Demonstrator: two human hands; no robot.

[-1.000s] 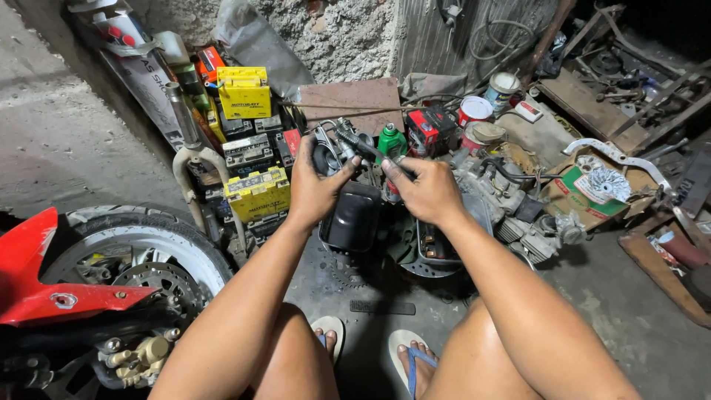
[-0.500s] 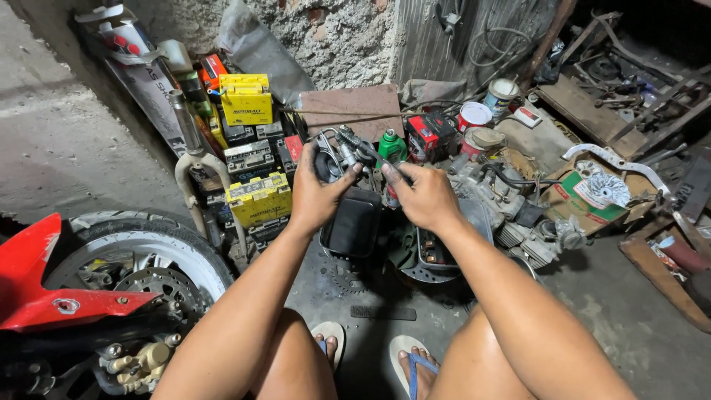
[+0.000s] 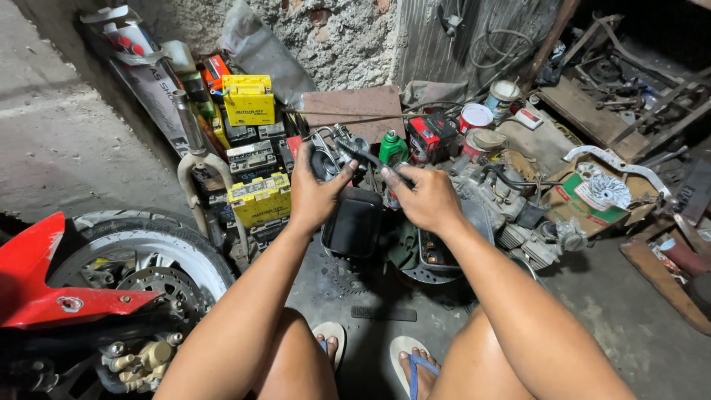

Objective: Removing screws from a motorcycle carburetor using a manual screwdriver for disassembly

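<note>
My left hand (image 3: pixel 315 194) grips a grey metal motorcycle part (image 3: pixel 335 152) with tubes and round openings, holding it up at chest height over the floor. My right hand (image 3: pixel 424 197) is closed on a black hose or lever (image 3: pixel 368 157) that sticks out of the same part to the right. Just below both hands hangs or stands a black plastic box-shaped piece (image 3: pixel 353 222). My knees and sandalled feet (image 3: pixel 412 364) show at the bottom of the view.
Yellow and black batteries (image 3: pixel 255 159) are stacked at the left against the wall. A red motorcycle front with wheel (image 3: pixel 126 267) lies at lower left. A green bottle (image 3: pixel 392 147), tins (image 3: pixel 475 117), engine parts (image 3: pixel 511 211) and a cardboard box (image 3: pixel 592 196) crowd the right.
Both hands with the metal part have shifted slightly; the view has tipped a little, and the grip looks the same.
</note>
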